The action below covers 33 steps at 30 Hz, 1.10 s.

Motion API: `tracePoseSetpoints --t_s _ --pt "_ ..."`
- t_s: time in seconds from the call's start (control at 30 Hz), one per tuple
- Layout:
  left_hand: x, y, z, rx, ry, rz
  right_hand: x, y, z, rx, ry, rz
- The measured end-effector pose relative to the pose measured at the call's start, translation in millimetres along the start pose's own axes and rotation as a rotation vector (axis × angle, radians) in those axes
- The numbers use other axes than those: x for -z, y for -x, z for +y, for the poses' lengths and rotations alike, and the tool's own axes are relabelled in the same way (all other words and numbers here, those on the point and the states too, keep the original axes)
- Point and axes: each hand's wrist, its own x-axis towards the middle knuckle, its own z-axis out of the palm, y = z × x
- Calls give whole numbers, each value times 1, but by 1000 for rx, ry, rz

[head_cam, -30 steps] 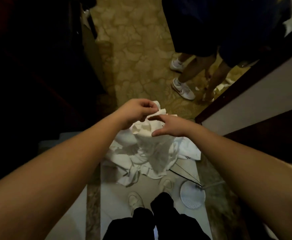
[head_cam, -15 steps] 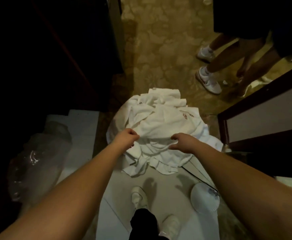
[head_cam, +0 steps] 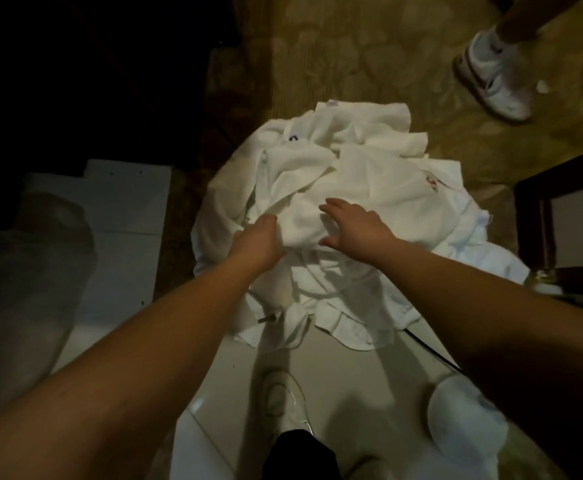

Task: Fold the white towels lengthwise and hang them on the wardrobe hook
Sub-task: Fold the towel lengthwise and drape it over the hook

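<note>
From the head view, a heap of white towels [head_cam: 345, 216] lay crumpled on the floor [head_cam: 335, 386], partly on pale tile and partly on a patterned carpet [head_cam: 369, 53] farther out. The left hand [head_cam: 258, 244] pressed into the near left of the heap, its grip closed on a fold of cloth, fingers buried in the fabric. The right hand [head_cam: 355, 226] lay just beside it on top of the heap, its grip loose, fingers spread and straight, touching the cloth. Below the arms stood the person's own white shoe [head_cam: 283, 400] on the tile. At the far right, another person's white sneaker [head_cam: 490, 77] stood on the carpet, well apart from the heap. A clear plastic bag [head_cam: 23, 271] lay at the left.
</note>
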Motion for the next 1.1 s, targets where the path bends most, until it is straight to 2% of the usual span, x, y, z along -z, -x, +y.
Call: tracePoseSetpoints --t_s 0.07,0.17,0.27,0.37,0.43,0.57,0.63,0.87,1.0,1.1 --pt "-4 -16 -10 -62 -133 26 -10 -13 1 20 54 0" --pt "-3 -22 -22 -74 -300 -42 -17 -16 2 9 160 -32" --pt "1 -12 -29 -117 -322 -71 -14 -8 -1 42 200 -25" --pt "14 11 -32 -203 -183 0 1 1 -12 151 187 8" --pt "30 29 -29 -252 -140 -33 18 9 -28 240 114 -25" --pt "77 71 -11 -318 -91 -88 56 25 -62 270 -21 -284" --pt "100 95 1 -335 -15 -119 76 36 -75 251 -1 -340" --pt "175 178 32 -178 246 -71 161 104 -102 168 -268 -155" --pt "215 238 36 -159 126 -227 206 158 -117 128 -357 -71" --pt "243 291 41 -114 37 -202 236 207 -133 120 -487 -35"
